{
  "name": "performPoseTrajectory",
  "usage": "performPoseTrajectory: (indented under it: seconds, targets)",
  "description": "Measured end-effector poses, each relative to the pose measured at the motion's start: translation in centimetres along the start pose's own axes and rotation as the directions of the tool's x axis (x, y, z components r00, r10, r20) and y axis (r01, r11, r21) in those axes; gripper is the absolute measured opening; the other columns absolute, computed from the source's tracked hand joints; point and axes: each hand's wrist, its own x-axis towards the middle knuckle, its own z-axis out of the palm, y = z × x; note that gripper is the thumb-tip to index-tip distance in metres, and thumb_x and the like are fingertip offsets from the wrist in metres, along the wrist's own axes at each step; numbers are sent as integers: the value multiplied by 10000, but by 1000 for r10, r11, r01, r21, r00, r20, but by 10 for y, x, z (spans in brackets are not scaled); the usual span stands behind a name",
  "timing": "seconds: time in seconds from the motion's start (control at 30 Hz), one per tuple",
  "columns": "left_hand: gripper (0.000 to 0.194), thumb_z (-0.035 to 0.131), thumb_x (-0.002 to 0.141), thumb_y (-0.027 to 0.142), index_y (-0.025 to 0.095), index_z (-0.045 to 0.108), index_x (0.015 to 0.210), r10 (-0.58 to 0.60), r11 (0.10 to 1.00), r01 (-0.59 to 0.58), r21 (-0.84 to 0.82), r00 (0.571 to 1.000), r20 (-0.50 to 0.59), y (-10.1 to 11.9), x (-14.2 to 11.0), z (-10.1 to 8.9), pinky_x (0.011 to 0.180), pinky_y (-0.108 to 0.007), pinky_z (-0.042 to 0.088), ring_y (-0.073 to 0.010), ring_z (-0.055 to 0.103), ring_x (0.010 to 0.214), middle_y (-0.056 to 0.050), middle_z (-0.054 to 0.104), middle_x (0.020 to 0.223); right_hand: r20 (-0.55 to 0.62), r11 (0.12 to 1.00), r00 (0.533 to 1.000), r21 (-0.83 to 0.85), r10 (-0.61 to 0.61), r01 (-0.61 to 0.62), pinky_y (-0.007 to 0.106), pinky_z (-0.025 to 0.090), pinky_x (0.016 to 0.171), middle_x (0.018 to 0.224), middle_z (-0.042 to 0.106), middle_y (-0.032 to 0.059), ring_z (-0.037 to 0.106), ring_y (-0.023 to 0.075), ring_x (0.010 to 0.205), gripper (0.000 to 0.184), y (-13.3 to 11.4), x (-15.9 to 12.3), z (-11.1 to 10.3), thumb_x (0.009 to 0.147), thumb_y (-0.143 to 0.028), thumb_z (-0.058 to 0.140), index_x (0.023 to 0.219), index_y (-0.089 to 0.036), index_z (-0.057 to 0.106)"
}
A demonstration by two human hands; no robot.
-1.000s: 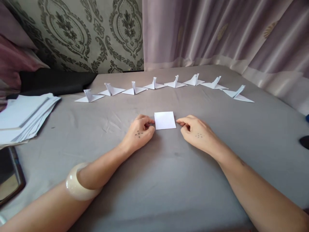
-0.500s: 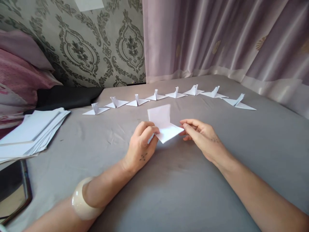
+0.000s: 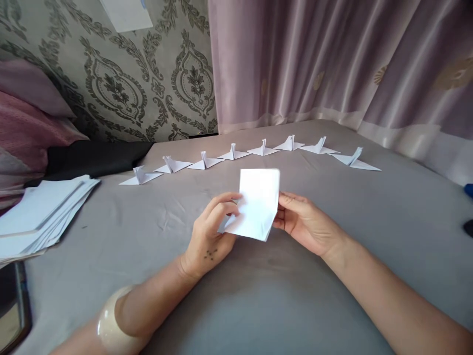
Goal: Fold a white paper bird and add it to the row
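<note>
A folded white sheet of paper (image 3: 256, 204) is held up off the grey bedsheet (image 3: 258, 296), partly opened and tilted towards me. My left hand (image 3: 210, 231) pinches its left side with thumb and fingers; a pale bangle sits on that forearm. On the other side, my right hand (image 3: 305, 224) grips the paper's right edge, fingers curled behind it. Both hands hover just above the sheet near the middle of the bed.
Several folded white paper birds (image 3: 232, 154) stand in an arc across the far side of the bed. A stack of white paper (image 3: 37, 214) lies at the left. A dark-framed object (image 3: 13, 310) lies at the lower left. Curtains (image 3: 332, 64) hang behind.
The small paper square lay flat between my fingertips; both hands have lifted it off the bedsheet and unfolded it partway, turning it upright. The view has tilted upward a little.
</note>
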Motion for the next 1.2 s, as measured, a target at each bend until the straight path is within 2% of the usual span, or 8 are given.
performPoseTrajectory:
  seconds: [0.13,0.27,0.6,0.73,0.87,0.93,1.03,1.2]
  targets:
    - [202,572,803,37,189,508,919,-85,991,92,-99,994,70,-3,-1,3,796,-269,498,-179,648,984,-132,616,1190,94,999,995,46,-29,25,205,491,568,813,650,13,564,98,683,233,-4,-4,4,826,-426,678,843,-203,741]
    - [190,561,806,57,193,478,910,-169,974,181,-132,981,99,-3,-1,4,728,-252,504,-181,662,971,-143,599,1214,183,999,983,32,-27,21,217,538,650,957,665,31,599,123,814,239,-9,-10,10,821,-377,698,1001,-223,727]
    - [326,491,796,12,185,504,1072,-46,999,41,31,985,164,-2,0,0,841,-285,494,-208,555,1177,-152,545,1275,140,998,989,-47,-44,51,276,533,784,928,667,23,602,131,863,196,-1,-8,11,819,-337,709,966,-207,714]
    - [492,525,811,41,203,470,1272,-24,997,41,-60,965,261,2,4,0,1016,-373,421,-226,491,1254,-140,495,1370,153,994,987,-86,-57,71,313,511,833,1004,669,28,613,151,909,279,2,-8,12,790,-339,739,1040,-228,688]
    - [773,752,760,317,225,374,1428,-20,975,112,-189,903,428,8,8,-2,1149,-497,244,-320,301,1392,-139,359,1508,68,980,991,-154,-115,125,315,475,880,996,672,9,622,146,925,278,3,-7,10,784,-338,748,1034,-248,669]
    - [852,769,730,451,237,366,1449,-58,923,233,-306,871,488,10,9,-3,1156,-499,236,-337,291,1400,-123,355,1519,30,975,992,-184,-124,127,341,462,912,973,682,11,632,159,938,308,3,-7,9,781,-356,749,1050,-245,648]
    - [694,621,849,514,237,396,1444,-160,751,451,-482,833,530,11,9,-6,1127,-481,307,-331,361,1375,-107,416,1492,19,961,993,-250,-118,119,379,457,935,932,695,18,647,184,949,378,3,-8,10,767,-383,756,1086,-239,612]
    - [479,456,955,484,236,519,1361,-365,560,651,-512,749,553,9,9,-8,1126,-470,303,-316,404,1356,-72,494,1444,-58,872,972,-457,-228,177,372,512,818,892,670,24,645,191,866,384,9,-8,15,753,-405,751,1066,-234,610]
